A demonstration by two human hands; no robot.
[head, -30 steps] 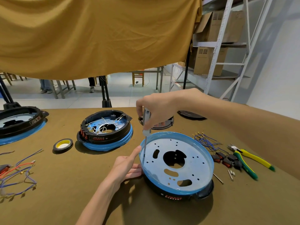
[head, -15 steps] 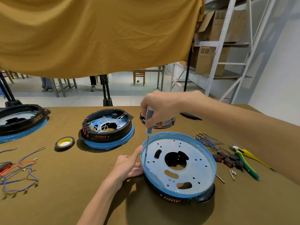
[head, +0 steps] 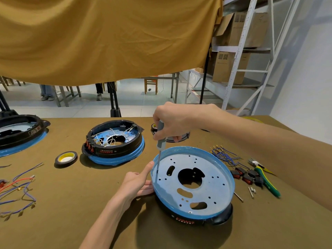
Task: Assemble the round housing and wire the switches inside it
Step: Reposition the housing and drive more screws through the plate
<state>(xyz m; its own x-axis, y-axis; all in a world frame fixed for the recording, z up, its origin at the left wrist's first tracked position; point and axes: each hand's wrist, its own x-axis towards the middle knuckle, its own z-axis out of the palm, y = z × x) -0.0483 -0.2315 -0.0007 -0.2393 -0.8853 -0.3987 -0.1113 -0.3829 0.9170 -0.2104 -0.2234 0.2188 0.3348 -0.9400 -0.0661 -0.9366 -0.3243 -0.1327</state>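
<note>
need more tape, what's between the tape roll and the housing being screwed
In the head view, only bare brown table cover lies between the tape roll and the housing, plus the left hand steadying its rim.

I see a mustard-yellow cloth drape [head: 107, 38] hanging ahead, a pale tiled floor [head: 133, 105] beyond, a small wooden chair [head: 151, 85], grey metal shelving [head: 240, 49] holding brown cardboard boxes [head: 224, 67], and a white wall [head: 305, 78] right.

Two bare forearms, no sleeves, bare hands [head: 133, 184]
</note>
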